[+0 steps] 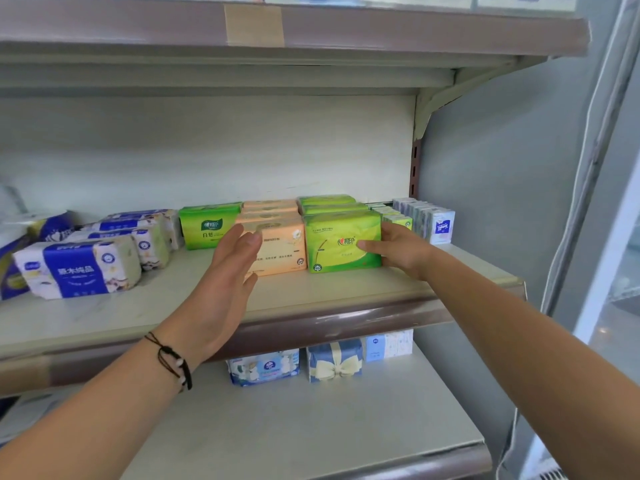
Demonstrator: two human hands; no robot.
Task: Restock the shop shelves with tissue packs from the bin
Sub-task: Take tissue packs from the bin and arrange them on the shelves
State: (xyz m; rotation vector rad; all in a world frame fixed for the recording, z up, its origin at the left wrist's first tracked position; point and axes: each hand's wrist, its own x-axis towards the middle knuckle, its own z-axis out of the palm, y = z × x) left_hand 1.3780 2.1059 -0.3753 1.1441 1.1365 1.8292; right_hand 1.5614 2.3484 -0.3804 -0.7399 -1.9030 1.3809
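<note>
On the middle shelf (311,292) a bright green tissue pack (337,242) stands at the front of a green row. My right hand (398,251) grips its right end, thumb across the front. Beside it to the left stands a peach tissue pack (282,251), heading a peach row. My left hand (230,271) is open with fingers straight, its fingertips against the peach pack's left front. The bin is out of view.
Another green pack (207,226) and blue-and-white packs (78,268) lie to the left. Small white tissue boxes (433,223) fill the shelf's right end. The lower shelf (311,427) holds blue packs (334,362) at its back. A shelf overhangs above (311,29).
</note>
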